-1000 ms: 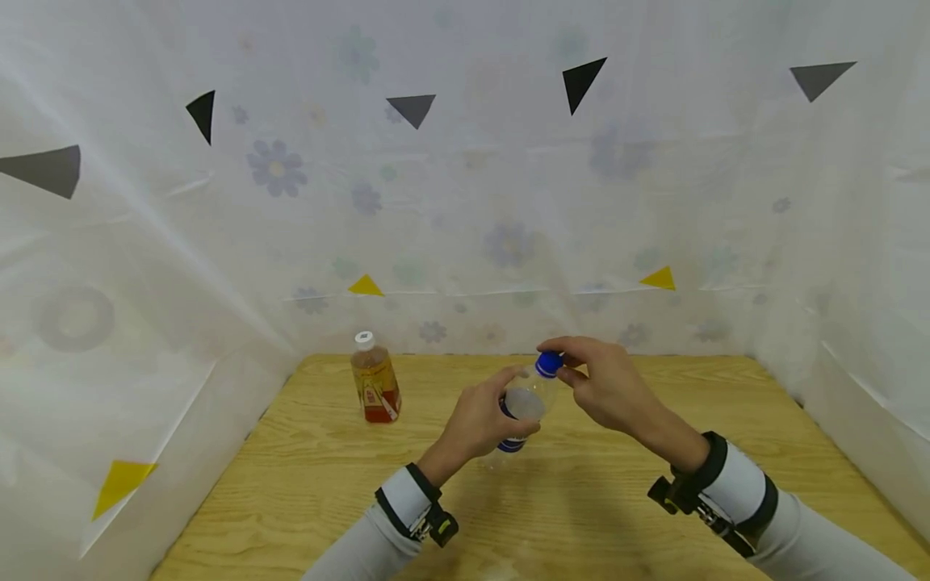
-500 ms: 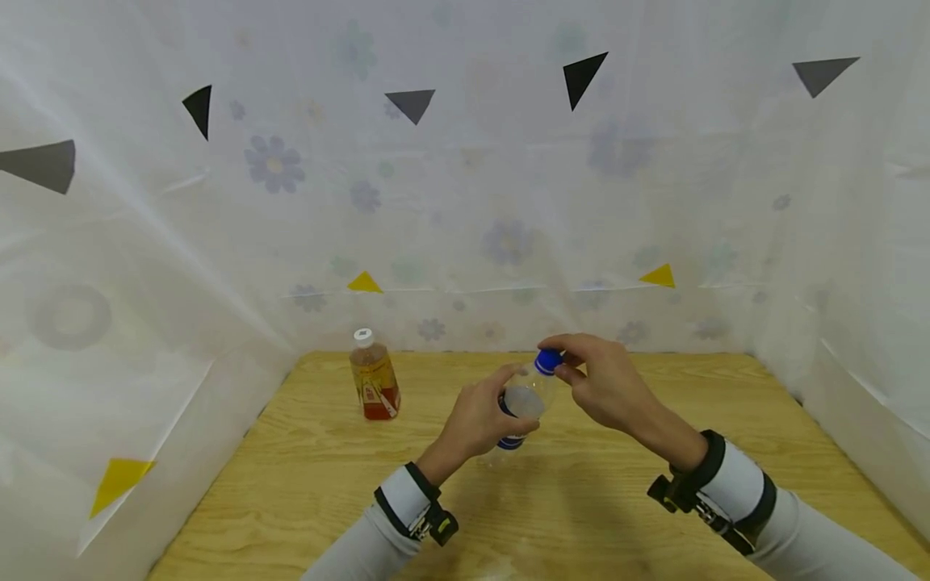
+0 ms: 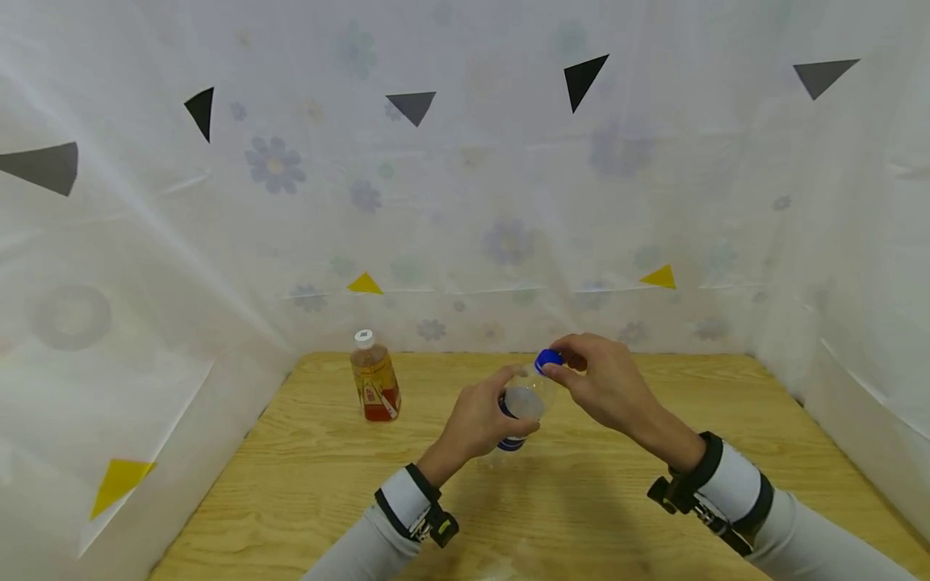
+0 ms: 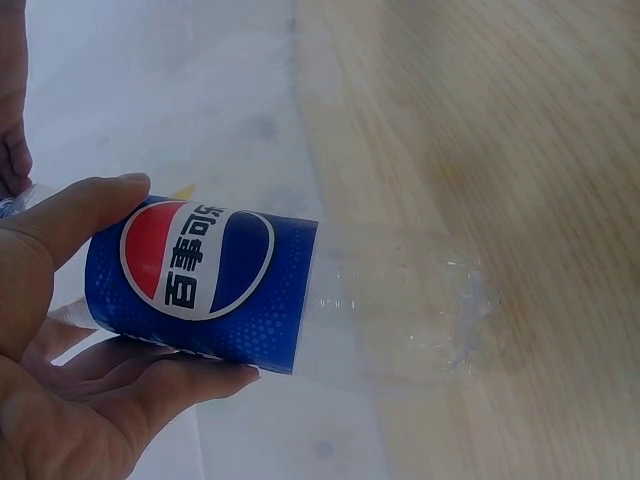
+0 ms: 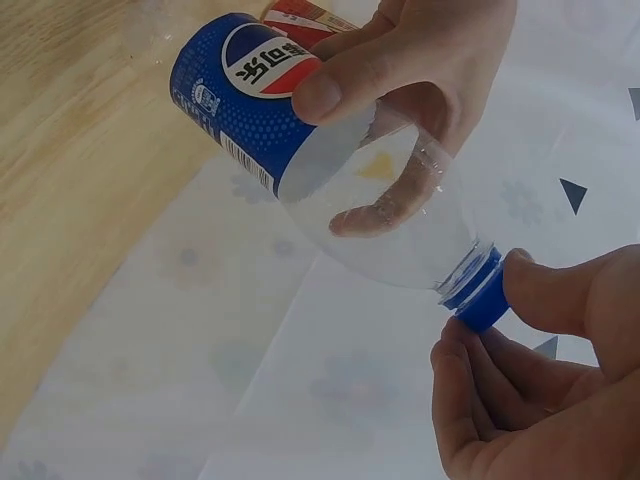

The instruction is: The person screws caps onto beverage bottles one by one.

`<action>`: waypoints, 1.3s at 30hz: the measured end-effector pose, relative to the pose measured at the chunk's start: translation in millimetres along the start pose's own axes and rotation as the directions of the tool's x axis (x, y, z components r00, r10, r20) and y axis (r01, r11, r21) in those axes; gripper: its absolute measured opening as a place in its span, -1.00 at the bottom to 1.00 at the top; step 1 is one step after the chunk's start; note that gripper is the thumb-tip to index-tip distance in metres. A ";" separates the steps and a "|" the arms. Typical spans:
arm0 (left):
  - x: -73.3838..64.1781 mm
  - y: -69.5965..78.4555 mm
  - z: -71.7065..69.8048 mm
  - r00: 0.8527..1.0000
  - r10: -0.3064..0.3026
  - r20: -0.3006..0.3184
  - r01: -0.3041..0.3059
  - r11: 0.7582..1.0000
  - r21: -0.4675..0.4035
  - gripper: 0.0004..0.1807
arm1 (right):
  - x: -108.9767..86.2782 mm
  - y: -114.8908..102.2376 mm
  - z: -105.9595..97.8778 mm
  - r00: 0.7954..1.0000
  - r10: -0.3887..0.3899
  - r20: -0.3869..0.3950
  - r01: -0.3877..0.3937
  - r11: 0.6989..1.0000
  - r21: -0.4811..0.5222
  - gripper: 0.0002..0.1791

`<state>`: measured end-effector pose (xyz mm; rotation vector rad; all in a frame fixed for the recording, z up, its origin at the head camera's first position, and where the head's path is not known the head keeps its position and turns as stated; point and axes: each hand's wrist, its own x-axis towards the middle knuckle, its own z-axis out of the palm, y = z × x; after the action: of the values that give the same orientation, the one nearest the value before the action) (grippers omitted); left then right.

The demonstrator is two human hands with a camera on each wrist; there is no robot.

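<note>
My left hand (image 3: 474, 415) grips a clear plastic cola bottle (image 3: 525, 402) around its body, tilted with its neck up and to the right. In the left wrist view, the blue label (image 4: 205, 280) shows a red, white and blue round logo, and the see-through base (image 4: 395, 310) hangs over the table. At the neck, my right hand (image 3: 606, 386) pinches the blue cap (image 3: 547, 361) between thumb and fingertips. The right wrist view has the cap (image 5: 484, 302) at the bottle mouth, close to a blue ring. No liquid shows inside the bottle.
A bottle of reddish-brown drink (image 3: 376, 386) with a white cap stands upright on the wooden table (image 3: 305, 484), left of my hands. White flower-patterned sheeting (image 3: 465, 202) with black, grey and yellow triangles surrounds the table at the back and sides.
My right thumb has shifted across the front of the blue cap, and the fingers have turned around it. My left hand and the bottle stay in place.
</note>
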<state>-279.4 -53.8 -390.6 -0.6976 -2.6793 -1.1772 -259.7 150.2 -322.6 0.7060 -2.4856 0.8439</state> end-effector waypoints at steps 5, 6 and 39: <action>-0.1 -1.0 0.2 1.000 -0.006 0.003 0.006 1.000 0.001 -0.20 | -0.8 1.7 1.6 1.000 -0.008 -0.009 0.008 1.000 0.001 -0.75; 0.1 -1.1 0.0 1.000 -0.006 0.004 0.006 1.000 0.001 -0.20 | -0.8 1.8 1.9 1.000 -0.008 -0.009 0.008 1.000 0.003 -0.75; 0.0 -0.5 0.7 1.000 -0.003 0.012 0.003 1.000 0.023 -0.23 | -1.8 -5.5 -1.3 0.998 -0.047 0.046 0.046 0.999 0.021 -0.62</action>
<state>-279.5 -53.6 -391.4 -0.7001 -2.7003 -1.1454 -254.8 147.9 -320.2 0.7959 -2.4941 0.8453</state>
